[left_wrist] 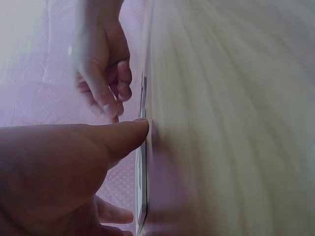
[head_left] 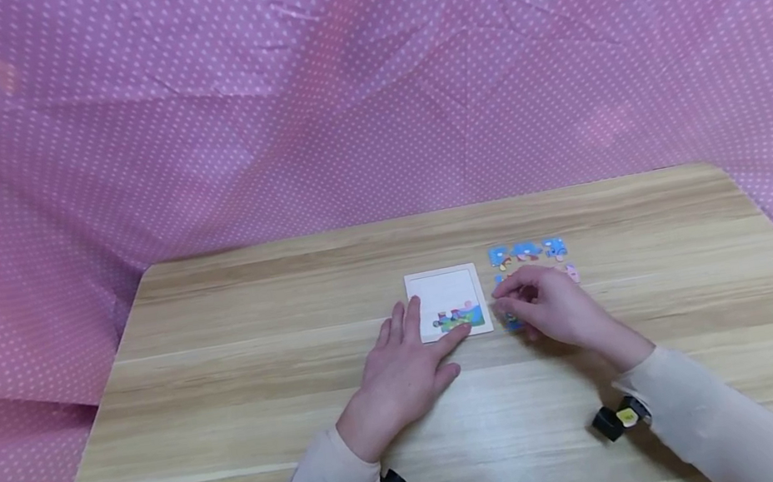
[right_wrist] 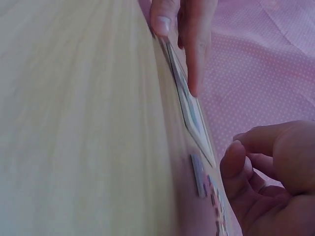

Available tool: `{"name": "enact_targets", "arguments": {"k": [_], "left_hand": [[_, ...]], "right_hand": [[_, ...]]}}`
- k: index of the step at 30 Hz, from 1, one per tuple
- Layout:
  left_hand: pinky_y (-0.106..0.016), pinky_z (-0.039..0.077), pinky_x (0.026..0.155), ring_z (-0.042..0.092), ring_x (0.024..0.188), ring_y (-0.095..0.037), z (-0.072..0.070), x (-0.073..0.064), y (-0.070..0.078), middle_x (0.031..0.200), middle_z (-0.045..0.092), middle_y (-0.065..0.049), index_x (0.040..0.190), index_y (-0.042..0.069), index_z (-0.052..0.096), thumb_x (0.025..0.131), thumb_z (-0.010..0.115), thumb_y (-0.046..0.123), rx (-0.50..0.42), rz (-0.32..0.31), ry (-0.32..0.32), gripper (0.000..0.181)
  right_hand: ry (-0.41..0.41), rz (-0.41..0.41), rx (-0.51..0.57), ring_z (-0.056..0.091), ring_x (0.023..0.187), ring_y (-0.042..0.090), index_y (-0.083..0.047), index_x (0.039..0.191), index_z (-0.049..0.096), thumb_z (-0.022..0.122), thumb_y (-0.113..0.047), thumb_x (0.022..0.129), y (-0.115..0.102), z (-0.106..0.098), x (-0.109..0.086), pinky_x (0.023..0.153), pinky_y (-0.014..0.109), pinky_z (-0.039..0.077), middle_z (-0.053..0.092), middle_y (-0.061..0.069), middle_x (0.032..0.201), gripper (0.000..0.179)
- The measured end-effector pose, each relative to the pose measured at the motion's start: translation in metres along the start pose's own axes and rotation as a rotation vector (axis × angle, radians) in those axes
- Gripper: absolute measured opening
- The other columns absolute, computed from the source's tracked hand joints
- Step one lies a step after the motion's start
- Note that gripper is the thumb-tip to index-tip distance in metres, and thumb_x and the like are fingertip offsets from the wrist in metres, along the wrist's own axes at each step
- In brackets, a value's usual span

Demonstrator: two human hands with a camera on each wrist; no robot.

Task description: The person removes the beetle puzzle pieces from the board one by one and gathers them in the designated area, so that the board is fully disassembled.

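Note:
A square white puzzle tray (head_left: 440, 291) lies on the table, with joined picture pieces (head_left: 461, 317) at its lower right. My left hand (head_left: 403, 369) rests over the tray's lower left corner, its fingers spread and its thumb along the front edge. Beside the tray, my right hand (head_left: 548, 304) hovers over loose puzzle pieces (head_left: 526, 251), bent fingers pointing toward the tray. In the right wrist view the thumb and index finger of the right hand (right_wrist: 275, 172) come close together, with no piece visible between them. This hand hides part of the loose pieces.
The wooden table (head_left: 264, 378) has a pink dotted cloth (head_left: 336, 114) hanging behind it and at both sides. One loose piece (right_wrist: 199, 174) lies nearest the table's front, apart from the others. A small black device is strapped at each wrist.

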State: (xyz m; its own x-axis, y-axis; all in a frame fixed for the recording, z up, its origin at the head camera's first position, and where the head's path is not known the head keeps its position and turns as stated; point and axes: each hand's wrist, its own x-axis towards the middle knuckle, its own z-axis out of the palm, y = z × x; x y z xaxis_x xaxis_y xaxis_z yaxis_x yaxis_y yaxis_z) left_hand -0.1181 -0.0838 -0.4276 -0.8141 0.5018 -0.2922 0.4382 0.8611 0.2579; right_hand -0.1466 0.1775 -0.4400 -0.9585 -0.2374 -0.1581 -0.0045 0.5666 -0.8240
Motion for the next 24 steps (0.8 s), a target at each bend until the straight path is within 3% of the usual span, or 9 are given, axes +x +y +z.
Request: {"name": "enact_targets", "arguments": {"k": [9, 15, 21, 24], "left_hand": [[-0.060, 0.026, 0.133, 0.019, 0.165, -0.051, -0.001, 0.005, 0.008, 0.177, 0.018, -0.030, 0.163, 0.049, 0.043, 0.111, 0.052, 0.050, 0.015, 0.004, -0.037, 0.053], [-0.059, 0.026, 0.133, 0.020, 0.165, -0.050, 0.001, 0.007, 0.010, 0.177, 0.019, -0.029, 0.165, 0.050, 0.040, 0.111, 0.052, 0.051, 0.031, -0.003, -0.051, 0.055], [-0.057, 0.025, 0.134, 0.020, 0.165, -0.050, 0.002, 0.006, 0.010, 0.177, 0.019, -0.030, 0.166, 0.048, 0.038, 0.112, 0.050, 0.051, 0.062, -0.001, -0.060, 0.055], [-0.056, 0.024, 0.134, 0.019, 0.165, -0.050, 0.003, 0.006, 0.010, 0.178, 0.018, -0.029, 0.166, 0.046, 0.039, 0.112, 0.049, 0.052, 0.068, -0.006, -0.066, 0.055]], "right_hand": [[-0.064, 0.000, 0.017, 0.061, 0.056, 0.018, -0.005, 0.119, 0.076, 0.070, -0.012, 0.105, -0.018, 0.012, 0.012, 0.052, 0.029, 0.053, 0.068, 0.010, 0.091, 0.017], [-0.084, -0.046, -0.025, 0.060, 0.059, 0.017, -0.007, 0.116, 0.078, 0.072, -0.012, 0.104, -0.025, 0.021, 0.024, 0.053, 0.027, 0.050, 0.068, 0.008, 0.090, 0.014], [-0.097, -0.135, -0.115, 0.062, 0.080, 0.014, -0.007, 0.111, 0.081, 0.075, -0.012, 0.101, -0.029, 0.029, 0.036, 0.068, 0.026, 0.051, 0.073, 0.006, 0.097, 0.013], [-0.136, -0.148, -0.140, 0.062, 0.082, 0.014, -0.008, 0.109, 0.081, 0.074, -0.012, 0.101, -0.032, 0.033, 0.042, 0.073, 0.027, 0.052, 0.073, 0.005, 0.097, 0.012]]}}
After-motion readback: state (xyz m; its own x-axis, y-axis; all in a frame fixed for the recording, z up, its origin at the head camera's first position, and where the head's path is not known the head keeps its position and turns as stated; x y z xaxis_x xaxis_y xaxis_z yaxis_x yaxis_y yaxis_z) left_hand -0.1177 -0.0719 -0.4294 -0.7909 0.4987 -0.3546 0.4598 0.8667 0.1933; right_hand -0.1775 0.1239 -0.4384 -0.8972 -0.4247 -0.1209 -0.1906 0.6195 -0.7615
